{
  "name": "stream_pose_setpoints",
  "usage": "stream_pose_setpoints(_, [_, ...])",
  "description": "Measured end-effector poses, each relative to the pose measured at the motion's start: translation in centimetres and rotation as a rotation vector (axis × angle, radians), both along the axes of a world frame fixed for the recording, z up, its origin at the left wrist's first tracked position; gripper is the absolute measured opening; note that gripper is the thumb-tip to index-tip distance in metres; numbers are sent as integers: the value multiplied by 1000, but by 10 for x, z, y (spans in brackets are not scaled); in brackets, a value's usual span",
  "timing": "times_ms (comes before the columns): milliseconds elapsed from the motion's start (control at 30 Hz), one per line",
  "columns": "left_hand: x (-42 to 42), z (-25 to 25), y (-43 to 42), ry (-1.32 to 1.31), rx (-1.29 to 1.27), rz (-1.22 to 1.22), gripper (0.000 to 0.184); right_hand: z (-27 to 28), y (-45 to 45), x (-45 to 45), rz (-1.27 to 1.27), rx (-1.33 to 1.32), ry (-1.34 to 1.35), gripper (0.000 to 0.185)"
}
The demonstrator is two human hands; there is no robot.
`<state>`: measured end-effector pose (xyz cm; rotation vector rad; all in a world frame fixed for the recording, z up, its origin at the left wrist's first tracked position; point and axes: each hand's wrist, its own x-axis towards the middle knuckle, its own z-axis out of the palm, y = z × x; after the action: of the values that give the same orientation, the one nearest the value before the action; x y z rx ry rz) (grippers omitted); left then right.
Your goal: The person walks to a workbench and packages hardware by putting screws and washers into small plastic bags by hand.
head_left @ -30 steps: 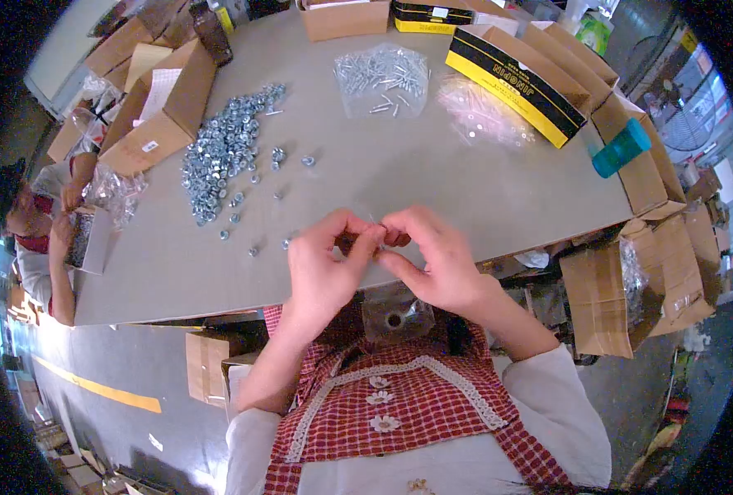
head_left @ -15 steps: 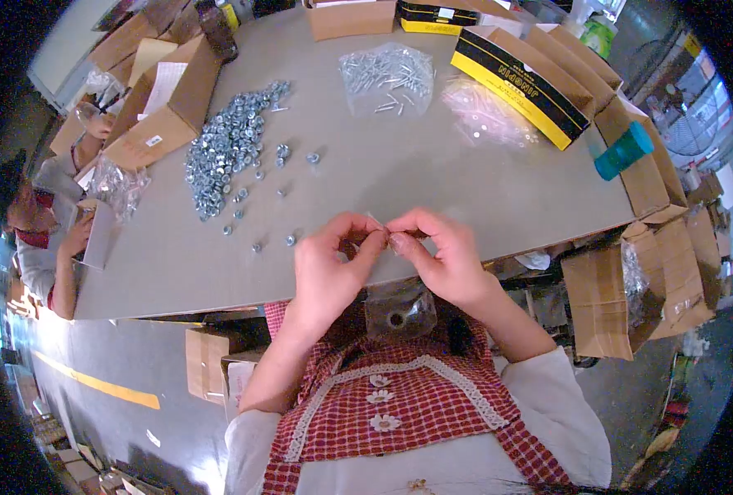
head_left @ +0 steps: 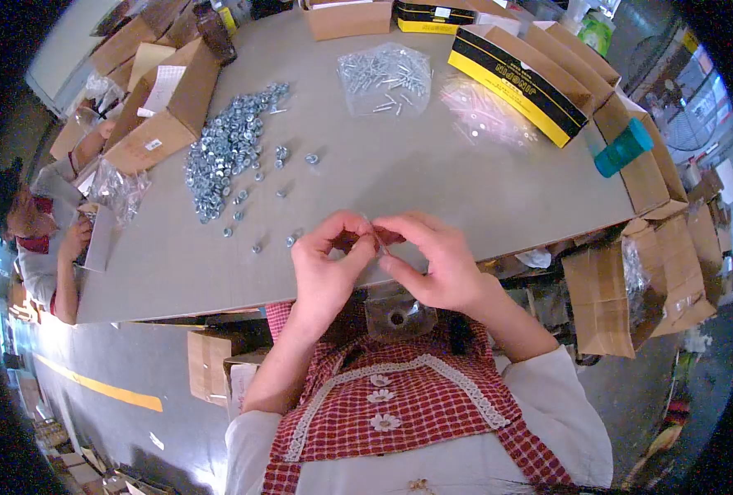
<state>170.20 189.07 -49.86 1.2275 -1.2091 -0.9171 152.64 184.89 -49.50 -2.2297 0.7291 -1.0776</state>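
Over the table's near edge, my left hand (head_left: 329, 252) pinches what looks like a small clear plastic bag (head_left: 380, 242), mostly hidden by the fingers. Against it, at the other side, is my right hand (head_left: 432, 256), its index fingertip meeting the left fingers and its thumb lower down. Left of the hands, loose metal nuts (head_left: 290, 241) lie scattered in front of a big heap of nuts (head_left: 222, 153). Farther back sits a clear bag of screws (head_left: 383, 78). To its right is a pile of pinkish small plastic bags (head_left: 486, 115).
A black and yellow box (head_left: 515, 87) and open cartons line the table's right side, with a teal cylinder (head_left: 624, 148) on them. At the left, a co-worker's hand (head_left: 76, 239) is at a white box (head_left: 98, 239). Another carton (head_left: 164, 115) stands behind.
Both hands have shifted slightly left. My right thumb has moved away from the left fingertips, opening a gap below the index finger. The co-worker's hand has moved a little at the white box.
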Motion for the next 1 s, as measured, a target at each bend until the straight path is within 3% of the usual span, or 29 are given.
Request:
stream_pose_setpoints(100, [-2, -3, 2, -41, -45, -2, 5, -4, -1, 0, -3, 38, 36, 35])
stream_pose_setpoints(500, [-2, -1, 6, -172, -54, -49, 4, 1, -5, -4, 1, 90, 136, 12])
stream_pose_setpoints(700, [3, 0, 5, -295, -118, -99, 6, 1, -4, -5, 66, 166, 82, 16])
stream_pose_setpoints(867, [-4, 6, 16, -720, -399, 77, 9, 7, -1, -4, -182, -80, 252, 19])
stream_pose_setpoints(1000, [-2, 17, 19, -764, -227, 128, 10, 13, 2, 0, -257, -304, 313, 21])
